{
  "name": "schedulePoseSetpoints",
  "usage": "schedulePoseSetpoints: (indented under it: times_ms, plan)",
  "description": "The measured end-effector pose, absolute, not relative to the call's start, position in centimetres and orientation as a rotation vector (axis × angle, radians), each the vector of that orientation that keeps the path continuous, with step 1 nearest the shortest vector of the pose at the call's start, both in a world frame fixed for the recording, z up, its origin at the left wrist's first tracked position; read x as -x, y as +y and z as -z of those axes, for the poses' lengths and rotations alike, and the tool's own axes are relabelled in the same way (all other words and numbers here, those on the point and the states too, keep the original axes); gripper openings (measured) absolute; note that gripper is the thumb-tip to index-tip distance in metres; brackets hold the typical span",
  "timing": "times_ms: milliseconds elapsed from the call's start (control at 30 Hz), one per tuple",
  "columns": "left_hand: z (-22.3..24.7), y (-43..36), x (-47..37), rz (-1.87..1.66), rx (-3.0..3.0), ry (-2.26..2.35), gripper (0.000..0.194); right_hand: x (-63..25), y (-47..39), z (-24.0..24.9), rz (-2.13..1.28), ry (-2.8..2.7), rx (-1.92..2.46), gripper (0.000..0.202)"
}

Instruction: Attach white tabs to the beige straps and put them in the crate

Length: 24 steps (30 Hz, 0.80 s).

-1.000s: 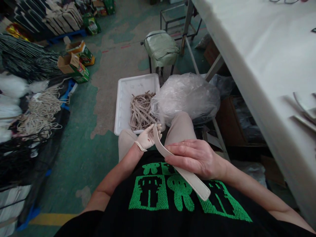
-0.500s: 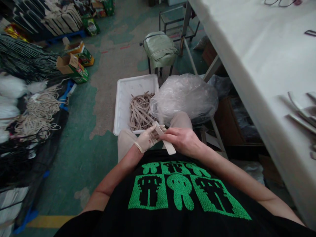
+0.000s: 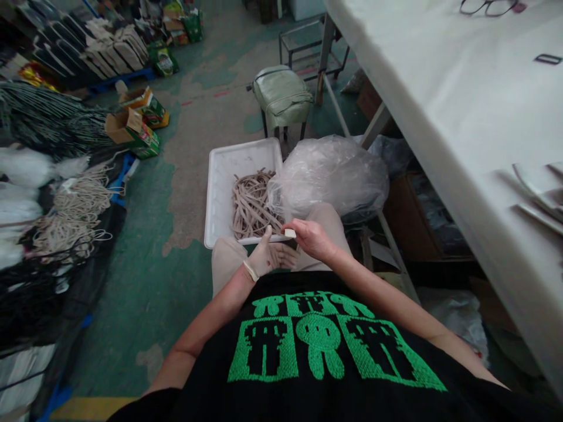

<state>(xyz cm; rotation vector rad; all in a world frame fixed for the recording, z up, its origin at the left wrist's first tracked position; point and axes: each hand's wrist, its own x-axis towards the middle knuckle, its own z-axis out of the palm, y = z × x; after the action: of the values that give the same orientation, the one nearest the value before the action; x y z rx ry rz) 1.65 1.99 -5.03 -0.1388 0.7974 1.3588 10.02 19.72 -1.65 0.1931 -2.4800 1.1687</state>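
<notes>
My right hand point(image 3: 314, 239), bare, pinches a pale flat strip point(image 3: 290, 233); only a short end of it shows past the fingers. Just to its left, my left hand point(image 3: 273, 256) wears a thin whitish glove and has its fingers stretched out and apart, with nothing in them. Both hands are over my lap, at the near edge of a white plastic tub point(image 3: 214, 193). Inside the tub lies a tangled heap of beige-brown flat strips point(image 3: 253, 202).
A big clear plastic bag point(image 3: 332, 176) bulges right of the tub, partly over it. Behind stands a stool with a wrapped green seat point(image 3: 281, 94). A white-covered table point(image 3: 440, 88) runs along the right, with glasses point(image 3: 488, 7) on top. Cord bundles point(image 3: 73, 202) lie at left.
My left hand has let go of the strip and opened. My right hand has moved slightly forward with the strip, which has turned so that less of it shows.
</notes>
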Motion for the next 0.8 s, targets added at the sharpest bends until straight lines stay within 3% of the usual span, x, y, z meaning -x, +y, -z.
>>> schedulePoseSetpoints:
  times_ms: [100, 267, 400, 467, 600, 800]
  plan:
    - [8.4, 2.0, -1.5, -1.387, 0.373, 0.714, 0.095, -12.0, 19.4, -0.9, -1.254, -2.437, -0.220, 0.022]
    - [11.7, 3.5, 1.1, -1.740, 0.693, 0.827, 0.073, -16.7, 19.1, -4.7, -1.883, -2.427, -0.216, 0.025]
    - [10.9, 4.4, 4.5, -1.972, 0.749, 0.935, 0.042, -18.8, 18.9, -2.5, -2.585, -2.284, 0.106, 0.040]
    - [9.8, 4.4, 5.1, -2.047, 0.676, 0.980, 0.036, -18.7, 19.0, -0.7, -2.780, -2.164, 0.265, 0.047]
    - [7.1, 3.7, 3.3, -2.029, 0.242, 1.163, 0.043, -16.3, 20.6, 1.0, -2.677, -2.000, 0.349, 0.048]
    - [4.7, 2.2, -0.8, -1.674, -0.227, 1.353, 0.058, -10.7, 24.8, 0.4, -2.641, -1.555, 0.339, 0.035]
